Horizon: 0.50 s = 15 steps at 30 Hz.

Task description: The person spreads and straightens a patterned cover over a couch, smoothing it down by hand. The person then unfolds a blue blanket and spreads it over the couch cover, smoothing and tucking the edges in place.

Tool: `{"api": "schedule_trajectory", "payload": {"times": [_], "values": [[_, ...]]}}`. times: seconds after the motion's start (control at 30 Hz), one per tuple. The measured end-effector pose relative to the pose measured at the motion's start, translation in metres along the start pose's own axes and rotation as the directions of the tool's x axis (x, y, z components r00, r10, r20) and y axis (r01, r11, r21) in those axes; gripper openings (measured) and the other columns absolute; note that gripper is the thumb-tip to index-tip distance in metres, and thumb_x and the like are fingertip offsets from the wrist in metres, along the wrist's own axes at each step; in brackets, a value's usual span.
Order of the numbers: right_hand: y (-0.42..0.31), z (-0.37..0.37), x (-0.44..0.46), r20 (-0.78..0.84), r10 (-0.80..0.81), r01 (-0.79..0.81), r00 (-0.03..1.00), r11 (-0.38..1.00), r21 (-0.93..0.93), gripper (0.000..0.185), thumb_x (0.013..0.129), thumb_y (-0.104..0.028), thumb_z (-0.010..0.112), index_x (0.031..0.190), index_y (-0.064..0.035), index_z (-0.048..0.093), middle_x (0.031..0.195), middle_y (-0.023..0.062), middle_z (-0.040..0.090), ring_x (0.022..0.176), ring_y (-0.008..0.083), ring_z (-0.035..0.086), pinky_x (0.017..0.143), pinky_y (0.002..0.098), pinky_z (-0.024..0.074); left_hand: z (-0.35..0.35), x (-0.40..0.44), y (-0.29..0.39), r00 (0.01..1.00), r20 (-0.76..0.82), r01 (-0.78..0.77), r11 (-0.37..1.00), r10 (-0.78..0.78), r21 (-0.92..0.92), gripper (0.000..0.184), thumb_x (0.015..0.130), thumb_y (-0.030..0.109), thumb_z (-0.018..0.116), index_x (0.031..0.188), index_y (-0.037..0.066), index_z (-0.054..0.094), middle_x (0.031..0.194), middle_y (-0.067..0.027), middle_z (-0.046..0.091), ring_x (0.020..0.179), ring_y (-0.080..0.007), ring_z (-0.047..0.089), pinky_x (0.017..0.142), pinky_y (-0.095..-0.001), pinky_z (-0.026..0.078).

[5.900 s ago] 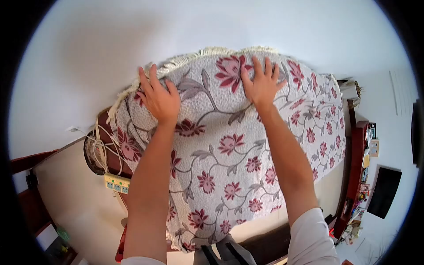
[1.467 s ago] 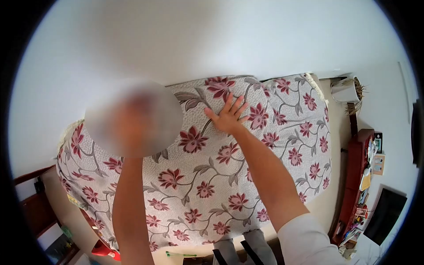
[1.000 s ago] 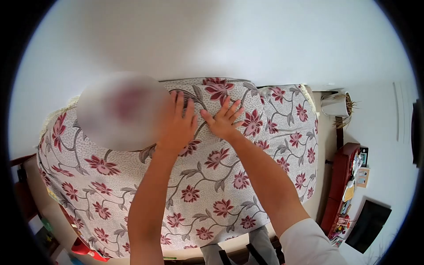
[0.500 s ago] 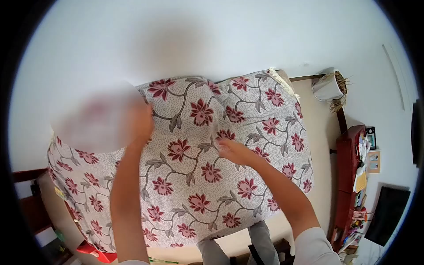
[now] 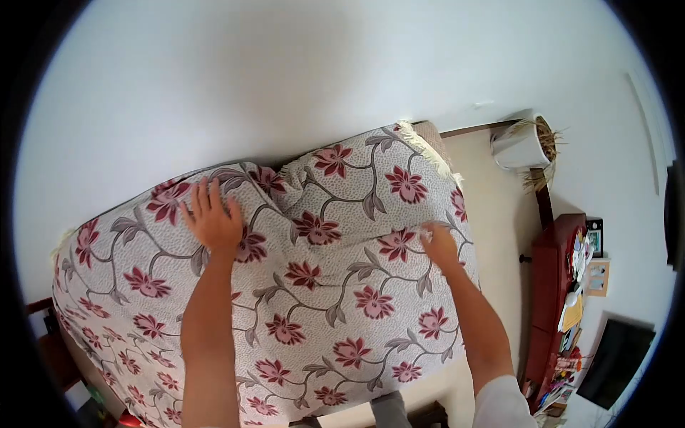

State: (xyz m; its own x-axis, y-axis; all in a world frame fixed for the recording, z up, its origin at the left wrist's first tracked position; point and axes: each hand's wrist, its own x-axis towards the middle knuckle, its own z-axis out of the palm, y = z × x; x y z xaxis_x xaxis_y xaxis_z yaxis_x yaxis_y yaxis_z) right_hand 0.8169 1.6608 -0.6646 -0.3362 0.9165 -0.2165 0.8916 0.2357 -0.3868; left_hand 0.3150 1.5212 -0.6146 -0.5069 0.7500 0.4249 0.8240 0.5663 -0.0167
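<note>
A floral sofa cover (image 5: 349,314), pale grey with dark red flowers, grey leaves and a cream fringe, drapes over a wide seat with a backrest along the wall. My left hand (image 5: 214,222) lies on the upper left part of the cover, fingers spread, holding nothing. Over on the right side, my right hand (image 5: 441,247) has its fingers drawn together on the cloth. A crease runs from there toward the middle. Between the hands, the cover bunches into a deep fold near the top edge.
A strip of brown upholstery (image 5: 432,135) shows past the fringe. Right of it stand a white pot (image 5: 517,148) with a dry plant and a red cabinet (image 5: 548,285) loaded with papers and frames. A dark screen (image 5: 615,364) hangs beyond. White wall (image 5: 285,78) rises behind the cover.
My left hand has come down flat onto the cover, whose raised left corner now lies over the backrest. My right hand has moved right along the cloth. The view has shifted.
</note>
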Motion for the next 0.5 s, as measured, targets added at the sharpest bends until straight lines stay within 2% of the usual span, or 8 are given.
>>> {"api": "schedule_trajectory", "payload": {"times": [0.03, 0.1, 0.13, 0.17, 0.27, 0.4, 0.47, 0.5], "values": [[0.001, -0.006, 0.038, -0.038, 0.003, -0.005, 0.999, 0.998, -0.059, 0.03, 0.085, -0.023, 0.069, 0.114, -0.0122, 0.066, 0.114, 0.0126, 0.068, 0.104, 0.0341, 0.065, 0.087, 0.0439, 0.0518, -0.002, -0.001, -0.001, 1.0, -0.006, -0.006, 1.0, 0.006, 0.0, 0.045, 0.095, 0.035, 0.049, 0.132, 0.012, 0.062, 0.146, -0.0075, 0.054, 0.14, -0.0284, 0.042, 0.118, -0.0579, 0.017], [0.015, 0.002, 0.118, -0.188, -0.01, 0.019, 0.982, 0.999, 0.043, 0.029, 0.085, -0.018, 0.068, 0.113, -0.0119, 0.065, 0.105, 0.0147, 0.067, 0.091, 0.0345, 0.066, 0.081, 0.0448, 0.0522, -0.004, 0.004, 0.001, 1.0, 0.011, -0.017, 1.0, 0.017, 0.01, 0.045, 0.094, 0.032, 0.048, 0.132, 0.012, 0.062, 0.145, -0.0075, 0.054, 0.139, -0.0289, 0.043, 0.118, -0.0573, 0.018], [0.01, -0.001, 0.15, -0.266, -0.055, 0.088, 0.962, 0.989, 0.114, 0.033, 0.084, -0.015, 0.067, 0.116, -0.0091, 0.065, 0.108, 0.0166, 0.066, 0.092, 0.0338, 0.065, 0.083, 0.0438, 0.0523, -0.004, 0.005, 0.002, 1.0, 0.011, -0.025, 1.0, 0.025, 0.012, 0.046, 0.093, 0.031, 0.048, 0.132, 0.011, 0.062, 0.145, -0.0076, 0.054, 0.138, -0.0291, 0.044, 0.118, -0.057, 0.018], [-0.009, -0.014, 0.178, -0.207, 0.028, 0.011, 0.978, 0.983, 0.183, 0.035, 0.085, -0.015, 0.067, 0.119, -0.0058, 0.063, 0.112, 0.0178, 0.064, 0.1, 0.0333, 0.064, 0.087, 0.0436, 0.0515, 0.0, 0.004, 0.001, 0.999, -0.009, -0.041, 0.999, 0.042, 0.028, 0.045, 0.093, 0.029, 0.047, 0.132, 0.011, 0.062, 0.145, -0.0081, 0.054, 0.138, -0.0299, 0.044, 0.118, -0.0566, 0.017], [-0.022, 0.017, 0.242, -0.589, -0.164, 0.274, 0.791, 0.956, 0.101, 0.038, 0.087, -0.016, 0.068, 0.122, -0.0046, 0.062, 0.118, 0.0187, 0.063, 0.105, 0.0345, 0.065, 0.088, 0.0448, 0.0515, 0.002, 0.006, 0.002, 0.998, 0.015, -0.058, 0.997, 0.057, 0.046, 0.046, 0.093, 0.029, 0.045, 0.133, 0.011, 0.061, 0.145, -0.0085, 0.053, 0.139, -0.0305, 0.043, 0.118, -0.0569, 0.016], [-0.039, 0.015, 0.251, -0.326, 0.232, -0.175, 0.916, 0.965, 0.197, 0.041, 0.088, -0.024, 0.07, 0.123, -0.005, 0.063, 0.117, 0.0208, 0.066, 0.105, 0.0391, 0.066, 0.09, 0.0467, 0.0517, 0.0, 0.008, 0.003, 0.995, 0.06, -0.08, 0.994, 0.075, 0.078, 0.049, 0.094, 0.029, 0.042, 0.136, 0.01, 0.058, 0.147, -0.01, 0.051, 0.14, -0.0313, 0.042, 0.119, -0.0565, 0.015], [-0.026, 0.003, 0.261, -0.102, 0.272, -0.263, 0.957, 0.961, 0.089, 0.042, 0.088, -0.029, 0.07, 0.122, -0.0059, 0.065, 0.115, 0.022, 0.068, 0.104, 0.041, 0.066, 0.091, 0.0471, 0.0518, 0.001, 0.007, 0.003, 0.994, 0.073, -0.092, 0.993, 0.086, 0.081, 0.05, 0.095, 0.031, 0.038, 0.136, 0.009, 0.058, 0.148, -0.011, 0.05, 0.14, -0.0316, 0.041, 0.119, -0.0565, 0.014], [-0.012, -0.001, 0.27, -0.088, 0.295, -0.281, 0.952, 0.95, 0.139, 0.042, 0.088, -0.036, 0.069, 0.118, -0.0075, 0.068, 0.114, 0.0232, 0.068, 0.105, 0.0418, 0.065, 0.092, 0.0474, 0.0513, 0.001, 0.008, 0.004, 0.994, 0.078, -0.088, 0.993, 0.082, 0.081, 0.051, 0.095, 0.031, 0.038, 0.136, 0.009, 0.057, 0.148, -0.0111, 0.05, 0.14, -0.0317, 0.041, 0.119, -0.0567, 0.014]]}}
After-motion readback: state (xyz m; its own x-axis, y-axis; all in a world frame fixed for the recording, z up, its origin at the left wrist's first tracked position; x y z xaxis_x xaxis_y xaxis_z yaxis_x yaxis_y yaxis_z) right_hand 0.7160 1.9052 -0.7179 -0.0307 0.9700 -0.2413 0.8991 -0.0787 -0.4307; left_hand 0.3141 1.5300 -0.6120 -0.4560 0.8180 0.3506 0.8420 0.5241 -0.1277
